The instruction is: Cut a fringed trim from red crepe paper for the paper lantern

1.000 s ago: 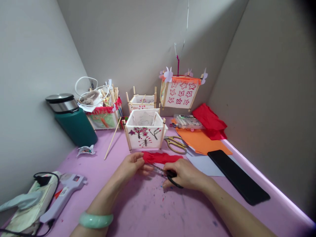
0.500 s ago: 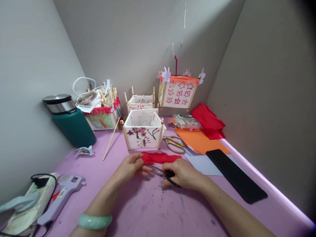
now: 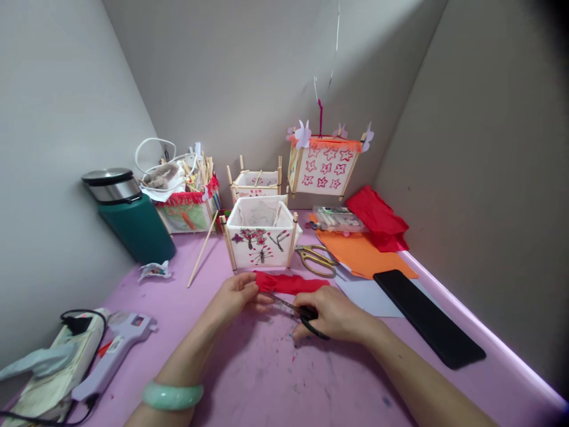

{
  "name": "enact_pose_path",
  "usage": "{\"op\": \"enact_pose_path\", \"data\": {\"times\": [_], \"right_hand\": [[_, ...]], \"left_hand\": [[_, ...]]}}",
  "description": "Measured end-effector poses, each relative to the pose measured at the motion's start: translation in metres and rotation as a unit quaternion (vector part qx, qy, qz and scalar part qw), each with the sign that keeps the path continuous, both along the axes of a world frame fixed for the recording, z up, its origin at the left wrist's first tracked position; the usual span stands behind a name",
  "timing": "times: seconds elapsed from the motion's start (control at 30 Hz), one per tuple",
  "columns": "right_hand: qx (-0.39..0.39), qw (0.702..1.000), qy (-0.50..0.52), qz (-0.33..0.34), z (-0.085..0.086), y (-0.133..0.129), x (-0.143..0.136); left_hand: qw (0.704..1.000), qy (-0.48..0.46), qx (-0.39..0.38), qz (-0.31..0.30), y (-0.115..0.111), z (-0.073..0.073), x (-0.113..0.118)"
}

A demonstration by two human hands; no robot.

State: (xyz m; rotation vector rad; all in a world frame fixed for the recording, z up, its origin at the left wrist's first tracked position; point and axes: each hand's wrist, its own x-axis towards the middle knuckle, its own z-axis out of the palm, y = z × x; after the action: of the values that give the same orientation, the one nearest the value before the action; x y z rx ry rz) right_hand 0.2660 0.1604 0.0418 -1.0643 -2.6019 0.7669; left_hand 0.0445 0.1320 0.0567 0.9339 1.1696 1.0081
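A strip of red crepe paper (image 3: 291,283) lies across the purple table in front of a white box with painted flowers (image 3: 262,246). My left hand (image 3: 242,293) pinches the strip's left end between thumb and finger. In my right hand (image 3: 317,311) is a pair of black-handled scissors (image 3: 311,317), its blades pointing left along the strip's lower edge toward my left fingertips. The exact spread of the blades is hard to make out.
Gold-handled scissors (image 3: 316,261), orange paper (image 3: 368,255), a black phone-like slab (image 3: 429,317) and red paper (image 3: 377,216) lie to the right. On the left are a green bottle (image 3: 136,225), a stick (image 3: 203,249) and a glue gun (image 3: 115,350). A lantern (image 3: 324,166) hangs behind.
The whole view has shifted slightly, with things appearing a little further right. Both hands keep nearly the same places at the red strip.
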Motion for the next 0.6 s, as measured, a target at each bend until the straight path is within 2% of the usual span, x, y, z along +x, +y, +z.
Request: {"op": "enact_pose_path", "data": {"times": [0.23, 0.6], "right_hand": [[0.007, 1.0, -0.01, -0.006, 0.0024, -0.0012, 0.0], [0.024, 1.0, -0.008, -0.001, -0.0045, 0.0016, 0.0008]], "left_hand": [[1.0, 0.0, -0.006, -0.001, -0.0003, -0.0014, 0.0025], [1.0, 0.003, -0.011, -0.009, 0.0003, -0.0039, 0.0048]]}}
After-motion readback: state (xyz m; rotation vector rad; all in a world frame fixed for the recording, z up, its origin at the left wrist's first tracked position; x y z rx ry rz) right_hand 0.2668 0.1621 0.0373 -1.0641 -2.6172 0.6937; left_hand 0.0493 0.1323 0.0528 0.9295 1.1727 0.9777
